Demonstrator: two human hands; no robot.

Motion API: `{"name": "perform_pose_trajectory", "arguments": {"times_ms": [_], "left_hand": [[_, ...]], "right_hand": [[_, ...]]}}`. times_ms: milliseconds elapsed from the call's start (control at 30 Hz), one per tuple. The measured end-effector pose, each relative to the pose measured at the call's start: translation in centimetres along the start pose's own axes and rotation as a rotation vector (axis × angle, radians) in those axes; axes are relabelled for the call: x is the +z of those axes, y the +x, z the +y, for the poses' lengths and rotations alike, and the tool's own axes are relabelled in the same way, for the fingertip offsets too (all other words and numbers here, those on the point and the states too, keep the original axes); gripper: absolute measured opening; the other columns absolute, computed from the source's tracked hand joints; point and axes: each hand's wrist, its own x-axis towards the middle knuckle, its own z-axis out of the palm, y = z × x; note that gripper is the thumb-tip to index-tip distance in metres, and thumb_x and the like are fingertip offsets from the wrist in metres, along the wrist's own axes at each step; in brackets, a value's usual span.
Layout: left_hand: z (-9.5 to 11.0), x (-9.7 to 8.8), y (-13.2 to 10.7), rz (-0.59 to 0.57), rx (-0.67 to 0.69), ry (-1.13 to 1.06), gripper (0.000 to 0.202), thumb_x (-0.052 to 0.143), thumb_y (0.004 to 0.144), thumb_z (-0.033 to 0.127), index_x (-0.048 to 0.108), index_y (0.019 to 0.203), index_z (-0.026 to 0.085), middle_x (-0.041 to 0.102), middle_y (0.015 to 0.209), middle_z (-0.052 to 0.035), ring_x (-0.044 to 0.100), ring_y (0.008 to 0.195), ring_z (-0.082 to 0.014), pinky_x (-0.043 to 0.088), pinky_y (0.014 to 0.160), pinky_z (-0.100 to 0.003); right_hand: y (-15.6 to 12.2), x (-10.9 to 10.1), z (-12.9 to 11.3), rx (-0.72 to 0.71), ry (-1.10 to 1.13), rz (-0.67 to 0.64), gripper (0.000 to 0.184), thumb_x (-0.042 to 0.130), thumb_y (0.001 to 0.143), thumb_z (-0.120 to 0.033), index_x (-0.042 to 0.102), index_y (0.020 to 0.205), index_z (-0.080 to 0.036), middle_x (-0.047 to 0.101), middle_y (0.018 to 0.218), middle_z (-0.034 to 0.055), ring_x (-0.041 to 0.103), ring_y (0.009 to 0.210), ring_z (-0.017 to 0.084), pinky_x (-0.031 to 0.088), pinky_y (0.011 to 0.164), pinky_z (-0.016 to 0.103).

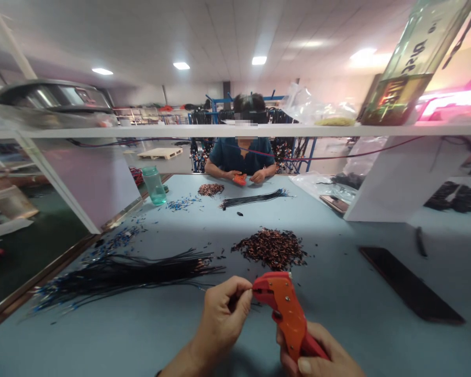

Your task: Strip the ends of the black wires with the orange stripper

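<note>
My right hand is wrapped around an orange and red wire stripper, whose jaws point up and to the left. Pinched at those jaws, the thumb and forefinger of my left hand hold the end of a thin black wire, mostly hidden by the fingers. A bundle of black wires with blue-tipped ends lies to the left of my left hand. Just beyond the stripper is a heap of small black and copper-coloured cut ends.
Across the table a person holds an orange tool, near a second wire bundle and scrap pile. A dark flat slab lies right. A green bottle stands left. A white shelf spans overhead.
</note>
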Motion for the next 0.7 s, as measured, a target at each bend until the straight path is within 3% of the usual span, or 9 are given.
{"name": "perform_pose_trajectory", "arguments": {"times_ms": [200,367,533,700], "left_hand": [[-0.8,0.2,1.1,0.014,-0.182,-0.165,0.024,0.059,0.076,0.035,0.062,0.066,0.013,0.051,0.060,0.0008,0.044,0.058,-0.0125,0.035,0.056,-0.022],[-1.0,0.2,1.1,0.024,-0.221,-0.224,0.021,0.062,0.073,0.033,0.063,0.065,0.013,0.052,0.059,0.0015,0.045,0.058,-0.0125,0.035,0.057,-0.022],[-1.3,0.5,1.0,0.006,-0.233,-0.245,0.021,0.062,0.073,0.034,0.065,0.068,0.013,0.056,0.060,0.0011,0.047,0.059,-0.0131,0.037,0.059,-0.022],[-1.4,0.3,1.3,0.098,-0.242,-0.194,0.022,0.064,0.073,0.035,0.062,0.065,0.015,0.051,0.058,0.0034,0.044,0.057,-0.0121,0.034,0.057,-0.021]], "right_hand": [[-0.1,1.6,-0.7,0.096,0.069,0.196,0.051,0.082,0.061,-0.046,0.057,0.093,-0.015,0.057,0.064,-0.0018,0.046,0.047,0.006,0.033,0.048,0.019],[0.1,1.5,-0.5,0.075,0.020,0.193,0.051,0.080,0.062,-0.051,0.055,0.089,-0.015,0.054,0.056,-0.0046,0.042,0.040,0.005,0.032,0.041,0.017],[0.2,1.7,-0.8,0.068,0.008,0.186,0.047,0.078,0.065,-0.052,0.053,0.085,-0.016,0.042,0.049,-0.0103,0.029,0.036,0.001,0.027,0.036,0.013],[0.2,1.5,-1.5,0.010,0.076,0.206,0.038,0.074,0.072,-0.043,0.054,0.091,-0.018,0.050,0.056,-0.0068,0.039,0.038,0.005,0.036,0.038,0.016]]}}
